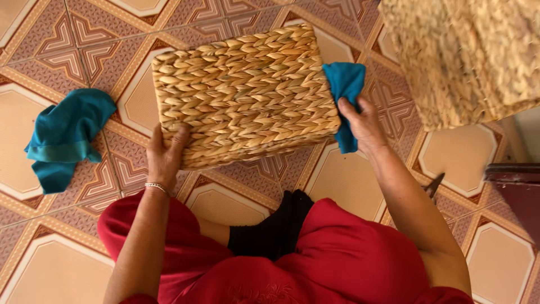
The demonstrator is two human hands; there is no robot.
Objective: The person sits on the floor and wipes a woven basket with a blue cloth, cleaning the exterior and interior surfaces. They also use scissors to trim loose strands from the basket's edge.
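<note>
Nearest, red-clothed lap and black sock, person seated over the patterned tiled floor (349, 180). Left hand (164, 157) grips the near-left corner of the rectangular woven straw basket (244, 95), held bottom-up above the floor. Right hand (363, 125) closed on a teal cloth (344, 90), pressed against the basket's right end. Wiping looks midway; how much is already clean, can't tell. Second teal cloth (64, 138) lies on the floor, left. Another woven basket (467, 56), blurred, top right.
</note>
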